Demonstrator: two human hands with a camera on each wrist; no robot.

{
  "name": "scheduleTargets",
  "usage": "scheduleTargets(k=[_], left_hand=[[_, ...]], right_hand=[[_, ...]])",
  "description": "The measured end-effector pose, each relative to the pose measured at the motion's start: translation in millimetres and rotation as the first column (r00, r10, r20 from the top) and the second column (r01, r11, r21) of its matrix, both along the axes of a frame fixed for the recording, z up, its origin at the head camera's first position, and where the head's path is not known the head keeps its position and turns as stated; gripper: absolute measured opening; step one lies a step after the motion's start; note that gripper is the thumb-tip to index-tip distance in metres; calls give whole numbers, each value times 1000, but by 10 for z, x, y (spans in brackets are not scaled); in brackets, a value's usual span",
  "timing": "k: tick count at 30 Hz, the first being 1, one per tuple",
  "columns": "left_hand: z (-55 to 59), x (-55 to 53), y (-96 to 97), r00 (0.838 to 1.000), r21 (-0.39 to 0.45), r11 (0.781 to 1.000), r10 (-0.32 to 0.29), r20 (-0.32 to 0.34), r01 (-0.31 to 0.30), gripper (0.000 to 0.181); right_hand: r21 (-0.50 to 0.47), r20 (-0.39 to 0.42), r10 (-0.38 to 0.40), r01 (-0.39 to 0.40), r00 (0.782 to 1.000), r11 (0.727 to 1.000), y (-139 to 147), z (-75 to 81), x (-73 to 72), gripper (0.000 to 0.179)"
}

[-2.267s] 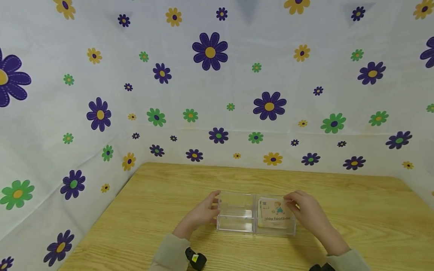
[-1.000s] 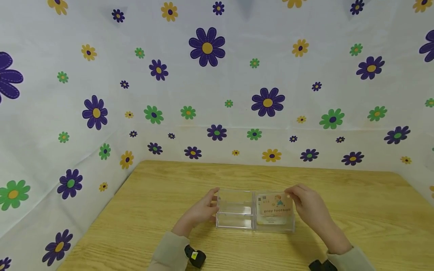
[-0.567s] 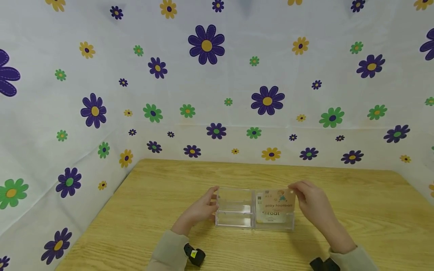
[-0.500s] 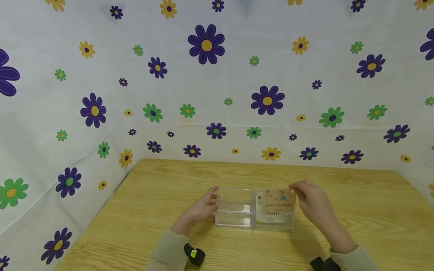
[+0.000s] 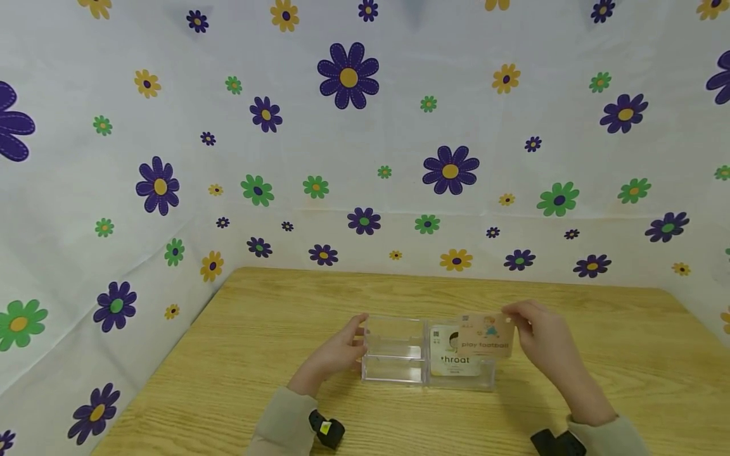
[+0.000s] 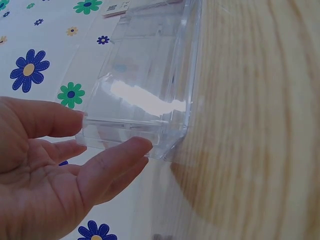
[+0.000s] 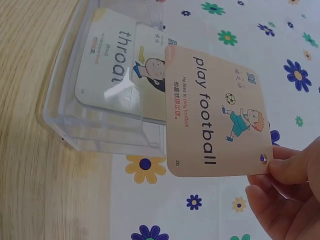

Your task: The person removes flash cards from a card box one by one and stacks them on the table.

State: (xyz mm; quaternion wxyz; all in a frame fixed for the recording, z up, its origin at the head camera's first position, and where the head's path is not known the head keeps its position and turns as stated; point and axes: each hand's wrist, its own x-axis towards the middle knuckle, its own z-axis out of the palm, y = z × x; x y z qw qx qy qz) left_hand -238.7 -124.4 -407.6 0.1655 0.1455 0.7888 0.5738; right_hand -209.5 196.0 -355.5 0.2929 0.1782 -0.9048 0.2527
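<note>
The "play football" card [image 7: 220,115] is raised above the right-hand compartment of the clear holder [image 5: 393,370], reaching past that holder's right end; whether the two touch I cannot tell. The right hand [image 7: 290,192] pinches it by its upper right corner, between thumb and fingers, so most of the card extends leftward from them. Behind, inside the holder's right compartment, sits the "throat" card [image 7: 107,60]. At the holder's left end, the left hand [image 6: 60,167] grips with thumb and fingers apart around the plastic. Beneath the holder is the wooden surface [image 5: 285,304].

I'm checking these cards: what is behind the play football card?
The throat card is inside the clear box; its word is readable, but the play football card covers part of its picture.
</note>
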Motion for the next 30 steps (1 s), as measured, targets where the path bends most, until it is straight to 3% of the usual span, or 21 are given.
scheduleTargets(k=[11, 30], left_hand=[[-4, 6, -2, 1000, 2, 1000, -8, -2, 8, 55], [-1, 13, -12, 1000, 2, 1000, -5, 2, 5, 56]], right_hand=[[12, 97, -54, 53, 994, 999, 167, 20, -18, 16], [24, 247, -93, 90, 964, 996, 484, 35, -75, 15]])
